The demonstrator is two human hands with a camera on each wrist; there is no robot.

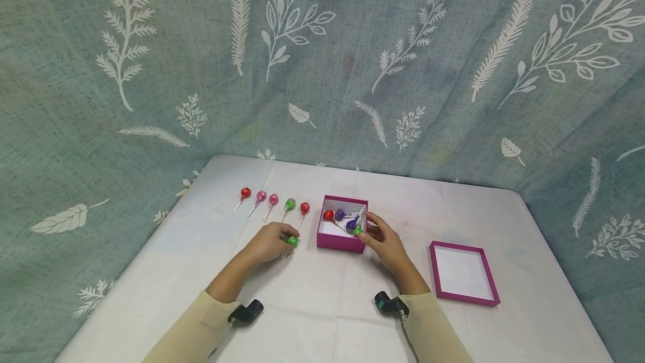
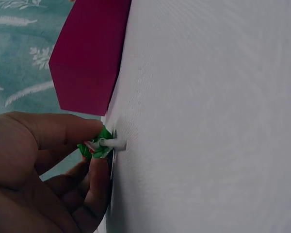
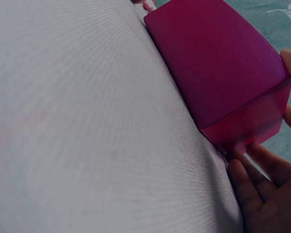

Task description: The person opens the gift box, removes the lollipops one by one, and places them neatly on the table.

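Note:
My left hand (image 1: 271, 241) pinches a green lollipop (image 2: 103, 143) by its wrapped head between thumb and fingers, close over the white table. Its white stick points back toward me. A magenta box (image 1: 340, 241) stands just to the right of that hand. Inside the box lie a red lollipop (image 1: 329, 215), two purple ones and a green lollipop (image 1: 358, 231) by the near right corner. My right hand (image 1: 385, 241) grips the box at its right side, thumb at the rim corner and fingers against the wall.
Left of the box, a row of lollipops lies on the table: a red lollipop (image 1: 245, 192), two pink ones, a green lollipop (image 1: 289, 204) and another red lollipop (image 1: 304, 208). The magenta lid (image 1: 464, 272) lies at the right, white inside facing up. A patterned curtain (image 1: 322, 71) hangs behind.

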